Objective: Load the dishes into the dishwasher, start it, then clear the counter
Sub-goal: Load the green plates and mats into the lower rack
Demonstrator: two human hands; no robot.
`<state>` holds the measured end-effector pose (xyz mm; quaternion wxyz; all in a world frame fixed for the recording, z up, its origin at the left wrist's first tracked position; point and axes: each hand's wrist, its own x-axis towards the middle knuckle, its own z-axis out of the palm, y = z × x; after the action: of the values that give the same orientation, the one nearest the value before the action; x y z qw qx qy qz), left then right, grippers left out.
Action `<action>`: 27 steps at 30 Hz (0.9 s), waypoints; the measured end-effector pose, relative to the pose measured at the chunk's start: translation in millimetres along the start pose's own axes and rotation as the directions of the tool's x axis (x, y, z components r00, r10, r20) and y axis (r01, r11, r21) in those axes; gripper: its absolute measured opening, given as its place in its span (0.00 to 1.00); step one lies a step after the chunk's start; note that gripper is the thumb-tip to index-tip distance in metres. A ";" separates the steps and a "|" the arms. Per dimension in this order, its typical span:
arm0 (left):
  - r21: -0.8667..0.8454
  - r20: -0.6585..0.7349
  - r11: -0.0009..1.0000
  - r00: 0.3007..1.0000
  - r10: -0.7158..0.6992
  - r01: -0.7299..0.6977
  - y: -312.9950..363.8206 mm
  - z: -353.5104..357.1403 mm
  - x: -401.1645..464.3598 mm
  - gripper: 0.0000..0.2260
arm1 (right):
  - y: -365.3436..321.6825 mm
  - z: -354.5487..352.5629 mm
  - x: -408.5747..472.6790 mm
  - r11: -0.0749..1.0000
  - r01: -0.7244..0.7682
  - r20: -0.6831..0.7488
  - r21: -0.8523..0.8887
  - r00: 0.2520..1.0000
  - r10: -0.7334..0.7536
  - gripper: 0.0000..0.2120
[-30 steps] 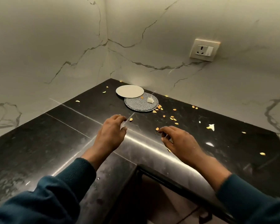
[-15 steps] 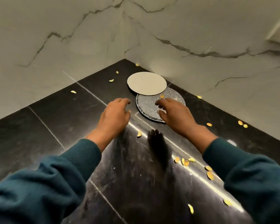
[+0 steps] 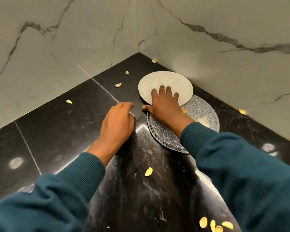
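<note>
Black tabletop (image 3: 57, 131) runs into a corner where two marble walls (image 3: 224, 47) meet. White mat (image 3: 172, 81) lies near that corner, its far rim just beside the right-hand wall, its near edge overlapping the grey mat (image 3: 197, 111). Grey mat sits flat, right rim near the wall, left rim at a tile seam.

Right hand (image 3: 166, 106) lies flat on the white mat, fingers spread and straight, thumb stretched out over the left edge onto the tabletop. Left hand (image 3: 117, 121) rests on the tabletop just left of both mats, fingers curled under; cannot tell if it pinches anything. Narrow gap between the two hands.

Yellow peels (image 3: 148, 171) scattered: some toward the corner, one between the sleeves (image 3: 241, 164), a cluster at the bottom right, one on the grey mat. A pale scrap (image 3: 203, 121) lies on the grey mat too. Bare room on the tabletop left of the left hand.
</note>
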<state>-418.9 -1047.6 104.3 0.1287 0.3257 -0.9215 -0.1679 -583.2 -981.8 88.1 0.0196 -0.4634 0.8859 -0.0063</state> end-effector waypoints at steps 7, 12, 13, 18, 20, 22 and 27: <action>-0.001 -0.017 1.000 1.000 0.015 -0.015 3.0 -1.8 -7.0 0.16 | -24.5 -27.8 -11.0 0.927 0.072 -0.079 -0.369 0.991 -0.108 0.23; 0.022 -0.012 0.998 0.998 0.059 -0.059 4.6 -29.2 -4.7 0.16 | 8.5 -70.6 -26.1 0.976 -0.005 -0.248 -0.216 0.967 -0.050 0.13; 0.015 -0.012 0.998 0.998 0.062 -0.061 5.4 -36.0 -5.0 0.16 | 13.9 -80.3 -34.6 0.990 -0.038 -0.299 -0.137 0.954 -0.005 0.13; -0.003 -0.002 0.995 0.995 0.102 -0.102 12.3 -61.7 -13.5 0.17 | 28.1 -112.0 -82.5 0.967 -0.097 -0.505 0.237 0.837 0.208 0.10; -0.020 0.003 0.993 0.993 0.120 -0.120 17.7 -69.8 -21.1 0.18 | 29.3 -120.1 -102.5 0.946 -0.068 -0.563 0.318 0.789 0.246 0.11; -0.053 -0.024 0.989 0.990 0.139 -0.141 21.6 -77.3 -34.0 0.19 | 26.3 -128.0 -125.6 0.915 -0.016 -0.591 0.402 0.759 0.273 0.13; -0.136 -0.096 0.973 0.980 0.172 -0.184 36.8 -89.3 -83.2 0.24 | 7.3 -150.2 -207.7 0.845 0.080 -0.628 0.529 0.707 0.326 0.13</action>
<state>-345.7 -987.2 189.5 0.2048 0.2385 -0.9262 -0.2083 -477.0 -808.1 243.9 -0.1907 -0.3400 0.8207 -0.4176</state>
